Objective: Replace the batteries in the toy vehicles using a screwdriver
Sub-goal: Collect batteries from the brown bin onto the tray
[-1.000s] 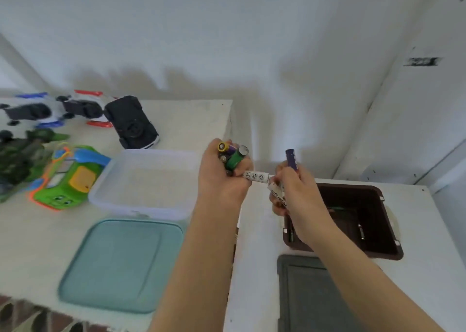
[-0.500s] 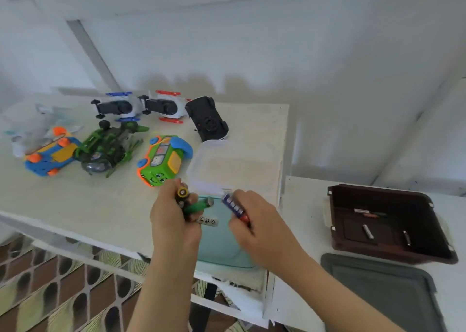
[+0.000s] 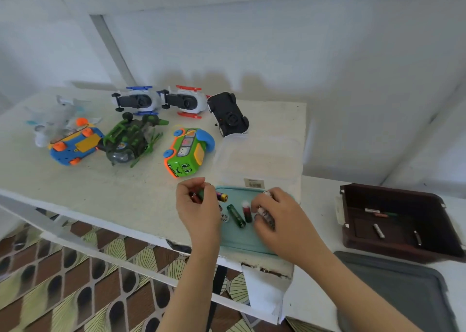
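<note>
The left hand (image 3: 199,213) is hovering over the near edge of the white counter (image 3: 121,195). Its fingers are curling round a small bundle of batteries (image 3: 201,195), and a gold-capped battery (image 3: 222,197) is poking out of the grip toward the right. The right hand (image 3: 282,223) is hanging over a teal lid (image 3: 249,241) that is lying flat at the counter's near right corner. Its fingertips are pinching a pale-labelled battery (image 3: 264,212); how many cells it is holding I cannot tell. Between the two hands, a green battery (image 3: 236,216) and a dark red battery (image 3: 247,212) are lying side by side on the lid. Blur is making it unclear whether they are touching.

Just behind the lid a clear plastic tub (image 3: 259,160) is sitting. The toy vehicles are spreading out to its left:
- A green toy bus (image 3: 187,152) is sitting just beside the tub.
- A black toy car (image 3: 228,113) is lying underside up at the tub's far left corner.
- A red-trimmed white vehicle (image 3: 185,101) and a blue-trimmed white vehicle (image 3: 137,101) are lying in the back row.
- A green helicopter (image 3: 131,140) and a blue-and-orange car (image 3: 75,142) are lying nearer the front.
- A blurred white plane (image 3: 55,112) is lying at the far left.

On the adjoining counter to the right (image 3: 317,205), well apart from the hands, a dark brown box (image 3: 353,231) is standing open with several loose batteries (image 3: 378,231) lying in it. A grey lid (image 3: 403,289) is lying in front of the box.
</note>
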`<state>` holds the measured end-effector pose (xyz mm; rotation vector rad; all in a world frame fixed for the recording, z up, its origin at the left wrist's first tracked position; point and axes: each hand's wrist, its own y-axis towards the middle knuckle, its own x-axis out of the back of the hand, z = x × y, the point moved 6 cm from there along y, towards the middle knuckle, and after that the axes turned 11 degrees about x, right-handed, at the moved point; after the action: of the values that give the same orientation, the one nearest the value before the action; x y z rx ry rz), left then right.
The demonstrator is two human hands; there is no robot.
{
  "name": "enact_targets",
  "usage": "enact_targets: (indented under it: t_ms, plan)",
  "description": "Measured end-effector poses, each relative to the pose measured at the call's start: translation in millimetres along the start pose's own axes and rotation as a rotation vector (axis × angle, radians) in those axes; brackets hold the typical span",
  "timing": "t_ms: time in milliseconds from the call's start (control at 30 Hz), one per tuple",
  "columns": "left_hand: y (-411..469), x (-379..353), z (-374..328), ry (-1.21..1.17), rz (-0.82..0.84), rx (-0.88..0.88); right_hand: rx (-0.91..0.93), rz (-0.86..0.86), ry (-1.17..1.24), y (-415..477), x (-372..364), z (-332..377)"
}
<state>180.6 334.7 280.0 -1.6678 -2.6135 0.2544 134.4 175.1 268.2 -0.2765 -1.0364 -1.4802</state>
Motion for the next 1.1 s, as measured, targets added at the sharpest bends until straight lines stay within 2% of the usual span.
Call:
enact_targets:
  t_ms: [233, 367, 533, 633, 700, 800, 1000, 1100]
  plan:
    - [-6, -6, 9, 0.283, 0.194, -0.152, -0.046, -0.049, 0.097, -7, -2, -4]
    - [-8, -9, 9, 0.414, 0.23, -0.258, -0.03, -0.036, 0.117, -10, -1, 1]
    - [-8, -7, 7, 0.41, 0.245, -0.218, -0.049, -0.018, 0.104, -15, -4, 5]
    - [-14, -6, 5, 0.399, 0.318, -0.203, -0.048, -0.017, 0.096, -16, -4, 7]
    - [-14, -6, 6, 0.562, 0.348, -0.256, -0.028, 0.001, 0.069, -16, -6, 9]
    - [-1, -2, 17, 0.964, 0.308, -0.302, -0.018, 0.036, 0.021, -17, -9, 9]
    - [-1, -1, 18, 1.095, 0.329, -0.319, -0.042, 0.084, -0.038, -16, -12, 8]
    - [-4, -5, 27, 1.288, 0.387, -0.314, -0.044, 0.101, -0.061, -15, -12, 9]
